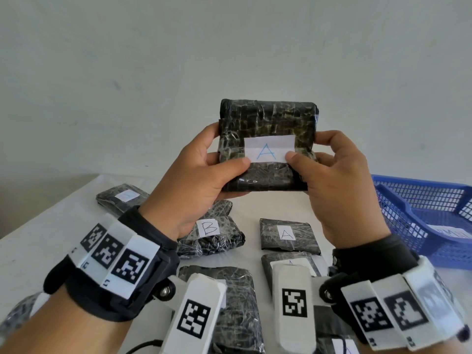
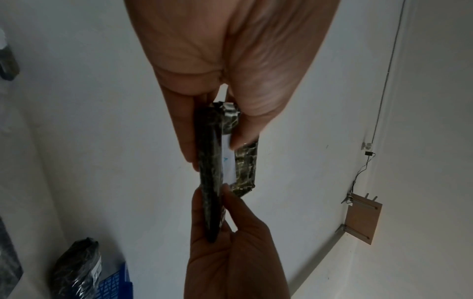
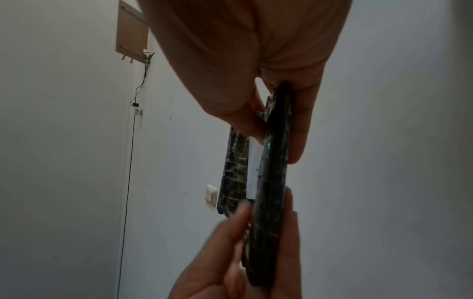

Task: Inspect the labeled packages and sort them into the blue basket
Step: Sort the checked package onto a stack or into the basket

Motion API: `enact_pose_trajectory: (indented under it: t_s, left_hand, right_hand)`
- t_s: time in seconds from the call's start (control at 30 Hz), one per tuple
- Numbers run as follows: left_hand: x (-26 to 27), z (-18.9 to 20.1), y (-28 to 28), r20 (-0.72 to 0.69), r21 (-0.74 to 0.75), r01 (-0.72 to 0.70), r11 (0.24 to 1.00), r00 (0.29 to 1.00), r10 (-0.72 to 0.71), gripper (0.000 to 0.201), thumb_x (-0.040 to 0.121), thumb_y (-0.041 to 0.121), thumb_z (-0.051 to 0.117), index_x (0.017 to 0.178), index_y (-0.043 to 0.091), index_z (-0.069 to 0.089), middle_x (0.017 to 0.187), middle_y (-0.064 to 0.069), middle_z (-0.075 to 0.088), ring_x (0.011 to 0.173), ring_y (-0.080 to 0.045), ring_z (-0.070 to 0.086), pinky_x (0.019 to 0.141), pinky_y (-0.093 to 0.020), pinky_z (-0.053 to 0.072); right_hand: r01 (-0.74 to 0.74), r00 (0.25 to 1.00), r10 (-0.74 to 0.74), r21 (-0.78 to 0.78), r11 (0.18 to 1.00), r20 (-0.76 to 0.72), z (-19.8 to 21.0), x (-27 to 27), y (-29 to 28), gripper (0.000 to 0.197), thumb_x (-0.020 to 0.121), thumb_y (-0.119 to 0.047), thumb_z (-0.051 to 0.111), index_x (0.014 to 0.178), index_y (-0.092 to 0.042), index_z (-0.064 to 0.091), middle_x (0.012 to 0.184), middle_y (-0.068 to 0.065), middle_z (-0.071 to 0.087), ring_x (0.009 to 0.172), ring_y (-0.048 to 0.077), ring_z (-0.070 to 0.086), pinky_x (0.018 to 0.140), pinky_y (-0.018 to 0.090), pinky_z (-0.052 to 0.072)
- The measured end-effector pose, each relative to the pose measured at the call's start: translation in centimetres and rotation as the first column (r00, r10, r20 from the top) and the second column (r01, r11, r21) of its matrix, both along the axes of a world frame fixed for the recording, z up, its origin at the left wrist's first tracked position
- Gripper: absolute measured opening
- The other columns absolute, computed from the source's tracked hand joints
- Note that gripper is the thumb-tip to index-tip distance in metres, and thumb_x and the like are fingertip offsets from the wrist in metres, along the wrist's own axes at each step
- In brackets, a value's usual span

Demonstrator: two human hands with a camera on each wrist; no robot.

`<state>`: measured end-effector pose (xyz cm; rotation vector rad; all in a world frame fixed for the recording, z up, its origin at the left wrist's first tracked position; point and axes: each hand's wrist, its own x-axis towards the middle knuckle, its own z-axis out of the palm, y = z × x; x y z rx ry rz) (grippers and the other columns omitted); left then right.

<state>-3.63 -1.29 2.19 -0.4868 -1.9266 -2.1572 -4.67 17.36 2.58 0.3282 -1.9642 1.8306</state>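
While raised above the table (image 1: 51,226), package A (image 1: 265,123) between 2 hands, left hand (image 1: 201,175) and right hand (image 1: 339,190) pinching its sides.

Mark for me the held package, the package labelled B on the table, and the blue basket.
held package (image 1: 265,116), head view, on its dark wrapped upper face above the A label.
package labelled B (image 1: 209,228), head view, on its white label.
blue basket (image 1: 398,213), head view, on its near mesh wall.

Blue "A" on held pkg (image 1: 265,123) label, "B" on table pkg (image 1: 212,238), black "A" on another pkg (image 1: 290,236)
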Motion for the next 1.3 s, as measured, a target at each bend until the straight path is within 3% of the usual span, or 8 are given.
enact_pose_trajectory:
  t_s: [0.13,0.3,0.5,0.63,0.77,0.93,1.1,1.3]
  left_hand:
    - [0.0,0.0,0.3,-0.001,-0.002,0.005,1.0,1.0,-0.005,0.043,0.098,0.002,0.063,0.126,0.035,0.062,0.095,0.0,0.08,0.089,-0.017,0.078,0.071,-0.032,0.064]
    - [0.4,0.1,0.5,-0.024,-0.029,0.025,0.999,0.999,-0.025,0.039,0.097,0.007,0.065,0.127,0.033,0.063,0.106,0.004,0.079,0.102,-0.019,0.076,0.082,-0.037,0.065]
    - [0.4,-0.2,0.7,-0.039,-0.061,0.012,0.998,0.999,-0.015,0.041,0.1,0.007,0.062,0.132,0.033,0.061,0.111,0.003,0.078,0.105,-0.019,0.075,0.089,-0.042,0.063]
    - [0.3,-0.2,0.8,-0.082,-0.077,-0.025,0.997,0.996,0.018,0.051,0.1,-0.002,0.059,0.14,0.03,0.056,0.119,0.004,0.077,0.112,-0.017,0.073,0.102,-0.043,0.055]
    - [0.4,0.0,0.7,-0.088,-0.027,-0.022,0.999,0.996,0.02,0.05,0.1,-0.005,0.056,0.136,0.029,0.059,0.115,0.003,0.078,0.107,-0.015,0.074,0.094,-0.036,0.059]
    - [0.6,0.3,0.7,-0.05,0.05,0.032,0.998,0.998,-0.029,0.041,0.101,-0.006,0.049,0.118,0.028,0.066,0.096,0.004,0.08,0.087,-0.009,0.076,0.068,-0.022,0.06]
    - [0.7,0.6,0.6,-0.031,0.062,0.04,0.997,0.999,-0.038,0.04,0.104,0.0,0.044,0.122,0.027,0.067,0.099,0.003,0.079,0.088,-0.009,0.074,0.067,-0.022,0.059]
    - [0.8,0.9,0.5,-0.014,0.081,0.049,0.996,0.999,-0.048,0.029,0.103,0.005,0.048,0.113,0.023,0.069,0.092,0.003,0.077,0.081,-0.008,0.073,0.064,-0.025,0.059]
  right_hand:
    - [0.059,0.997,-0.053,0.099,0.993,-0.06,-0.1,0.1,-0.4,0.042,0.083,-0.033,0.077,0.123,-0.024,0.069,0.098,0.002,0.08,0.091,0.026,0.078,0.085,0.05,0.063]
    - [0.119,0.988,-0.096,0.2,0.973,-0.118,-0.2,0.1,-0.9,0.044,0.09,-0.033,0.078,0.133,-0.025,0.068,0.111,-0.007,0.078,0.104,0.015,0.074,0.095,0.044,0.06]
    - [0.152,0.982,-0.114,0.264,0.953,-0.152,0.0,0.6,-0.9,0.043,0.092,-0.029,0.078,0.133,-0.029,0.064,0.103,-0.014,0.075,0.092,0.004,0.071,0.083,0.027,0.059]
    - [0.175,0.974,-0.126,0.271,0.947,-0.189,-0.1,0.6,-1.3,0.045,0.091,-0.028,0.078,0.133,-0.03,0.063,0.101,-0.017,0.074,0.09,-0.002,0.069,0.076,0.012,0.053]
    - [0.128,0.981,-0.09,0.227,0.965,-0.174,-0.4,0.3,-1.2,0.042,0.094,-0.026,0.076,0.134,-0.029,0.064,0.102,-0.015,0.076,0.092,0.005,0.073,0.087,0.034,0.061]
    - [0.043,0.986,-0.031,0.066,0.997,-0.166,-0.3,-0.2,-0.6,0.028,0.101,-0.014,0.065,0.125,-0.027,0.072,0.1,-0.004,0.08,0.094,0.023,0.076,0.087,0.051,0.063]
    - [-0.049,0.994,0.039,-0.1,0.994,-0.104,-0.3,-0.3,-0.1,0.03,0.104,-0.007,0.057,0.12,-0.021,0.078,0.103,0.018,0.079,0.103,0.045,0.072,0.091,0.061,0.06]
    - [-0.079,0.986,0.08,0.014,0.997,-0.147,-0.5,-0.6,-0.1,0.03,0.101,-0.007,0.061,0.121,-0.022,0.077,0.106,-0.004,0.081,0.106,0.022,0.077,0.097,0.049,0.061]
